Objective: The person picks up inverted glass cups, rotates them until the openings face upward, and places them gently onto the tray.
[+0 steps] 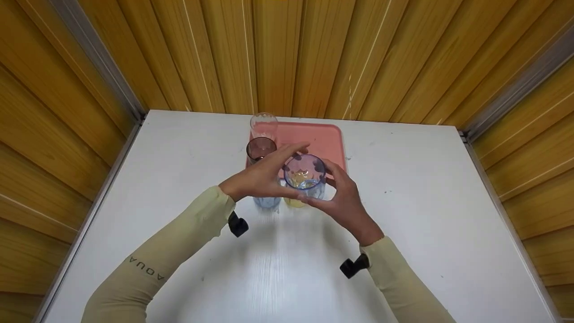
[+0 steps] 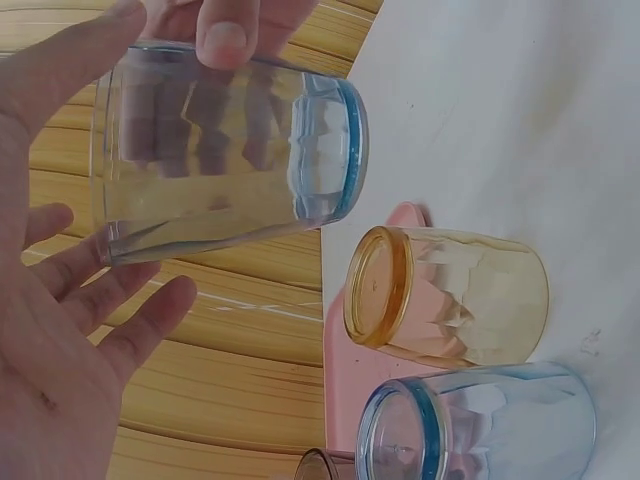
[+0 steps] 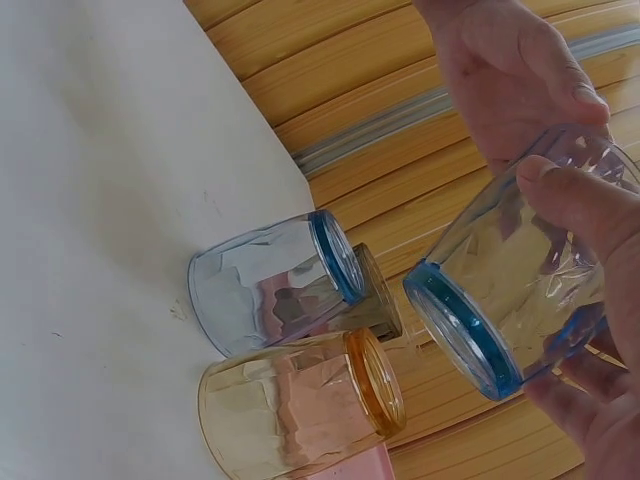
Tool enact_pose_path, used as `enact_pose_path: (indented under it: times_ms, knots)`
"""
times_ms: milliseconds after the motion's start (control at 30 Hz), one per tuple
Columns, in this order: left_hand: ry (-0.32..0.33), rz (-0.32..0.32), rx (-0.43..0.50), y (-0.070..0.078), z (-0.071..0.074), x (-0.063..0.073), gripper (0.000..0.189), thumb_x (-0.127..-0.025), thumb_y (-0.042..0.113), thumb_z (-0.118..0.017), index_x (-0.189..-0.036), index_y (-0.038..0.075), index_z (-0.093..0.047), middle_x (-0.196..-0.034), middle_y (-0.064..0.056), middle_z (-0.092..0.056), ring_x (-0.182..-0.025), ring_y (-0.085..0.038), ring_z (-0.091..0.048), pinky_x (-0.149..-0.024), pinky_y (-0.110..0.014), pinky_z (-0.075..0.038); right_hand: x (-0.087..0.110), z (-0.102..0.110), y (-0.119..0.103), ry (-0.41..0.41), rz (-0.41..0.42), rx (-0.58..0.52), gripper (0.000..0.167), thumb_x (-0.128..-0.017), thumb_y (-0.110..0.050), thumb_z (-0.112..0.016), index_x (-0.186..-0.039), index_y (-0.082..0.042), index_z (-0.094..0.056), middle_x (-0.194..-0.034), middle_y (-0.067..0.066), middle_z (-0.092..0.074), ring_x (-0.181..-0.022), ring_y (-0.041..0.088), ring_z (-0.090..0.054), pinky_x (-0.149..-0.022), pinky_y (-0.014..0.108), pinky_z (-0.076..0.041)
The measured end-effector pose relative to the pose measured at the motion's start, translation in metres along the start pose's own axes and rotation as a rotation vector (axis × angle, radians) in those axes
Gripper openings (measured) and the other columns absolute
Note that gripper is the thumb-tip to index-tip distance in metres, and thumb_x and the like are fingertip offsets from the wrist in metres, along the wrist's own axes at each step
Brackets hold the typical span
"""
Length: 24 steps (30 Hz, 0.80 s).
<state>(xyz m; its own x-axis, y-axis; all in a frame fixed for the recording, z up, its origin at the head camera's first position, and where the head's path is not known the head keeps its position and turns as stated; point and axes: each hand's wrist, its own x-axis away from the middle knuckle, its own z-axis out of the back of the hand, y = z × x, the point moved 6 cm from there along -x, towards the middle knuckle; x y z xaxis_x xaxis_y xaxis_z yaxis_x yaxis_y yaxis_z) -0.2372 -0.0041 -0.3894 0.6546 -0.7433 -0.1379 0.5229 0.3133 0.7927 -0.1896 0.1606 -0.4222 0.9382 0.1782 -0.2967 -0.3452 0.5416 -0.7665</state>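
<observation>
A clear plastic cup (image 1: 305,172) with a thick blue base is held up over the table, base downward and mouth up. My right hand (image 1: 345,202) grips it, thumb on the near side and fingers round the right. Spread round the cup's left side is my left hand (image 1: 262,177), its thumb (image 2: 75,60) straight along the rim and its fingers loosely apart. Below the cup, a yellow cup (image 2: 480,300) and a blue cup (image 2: 500,425) stand bottom-up side by side; my hands partly cover them in the head view.
A pink tray (image 1: 320,134) lies at the back of the white table (image 1: 417,193). Along its left side are a dark brown cup (image 1: 261,147) and a clear, pinkish cup (image 1: 264,123). Wood-patterned panels (image 1: 278,58) close off the back and both sides.
</observation>
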Motion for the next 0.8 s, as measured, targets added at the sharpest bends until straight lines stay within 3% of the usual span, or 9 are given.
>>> enact_pose_path:
  times_ms: [400,533,800]
  knots:
    - [0.023,0.052,0.039,-0.011,-0.005,0.004,0.102,-0.069,0.044,-0.085,-0.15,0.032,-0.025,-0.152,0.006,-0.035,-0.136,-0.015,-0.039,-0.107,-0.049,-0.044,0.002,0.007,0.0,0.088,-0.019,-0.082,0.087,-0.071,-0.038,-0.085,-0.143,-0.017,-0.04,-0.136,0.0,-0.053,-0.123,0.015,-0.055,-0.101,0.03,-0.049]
    - [0.023,0.062,0.057,-0.013,-0.007,0.004,0.097,-0.071,0.04,-0.085,-0.148,0.034,-0.026,-0.147,0.007,-0.039,-0.13,-0.015,-0.045,-0.102,-0.041,-0.049,0.002,0.008,0.0,0.097,-0.033,-0.114,0.086,-0.072,-0.038,-0.084,-0.143,-0.017,-0.04,-0.135,0.0,-0.053,-0.126,0.015,-0.054,-0.1,0.027,-0.049]
    - [0.021,0.05,0.101,-0.014,-0.012,0.002,0.095,-0.072,0.04,-0.084,-0.148,0.029,-0.028,-0.142,0.008,-0.043,-0.122,-0.017,-0.05,-0.099,-0.044,-0.051,0.002,0.008,-0.003,0.123,0.016,-0.142,0.084,-0.074,-0.032,-0.084,-0.143,-0.014,-0.039,-0.136,0.002,-0.052,-0.129,0.016,-0.053,-0.101,0.025,-0.047]
